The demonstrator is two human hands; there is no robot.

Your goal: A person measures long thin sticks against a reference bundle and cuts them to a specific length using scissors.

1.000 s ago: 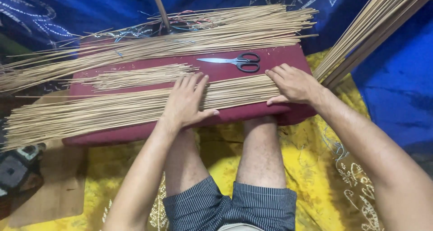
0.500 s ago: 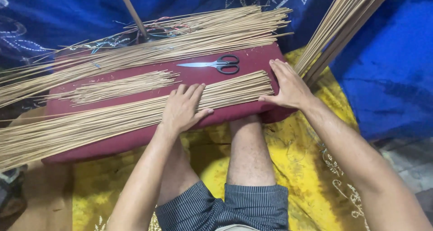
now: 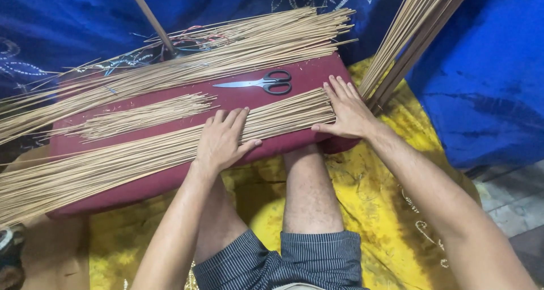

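Start at the left: the long flat row of thin tan bamboo sticks [image 3: 113,165] lies along the near edge of the maroon padded cushion [image 3: 306,77], its left ends running well past the cushion's side. Your left hand [image 3: 221,140] lies flat on the middle of that row, fingers spread and pressing down, not clamped round anything. Keep that palm firm, so the sticks stay in one layer and do not roll over each other.

Further right, your right hand [image 3: 347,110] stands open against the sticks' right ends, fingers together and straight, touching the tips. Push with the flat of the fingers, square to the row, so the ends come level.

Behind, a smaller loose bundle of short sticks [image 3: 136,115] lies mid-cushion, black-handled steel scissors [image 3: 258,83] beside it, and a long heap of sticks [image 3: 226,52] along the far edge. More sticks lean upright at the right [image 3: 408,35]. No container shows; everything rests loose on the cushion.
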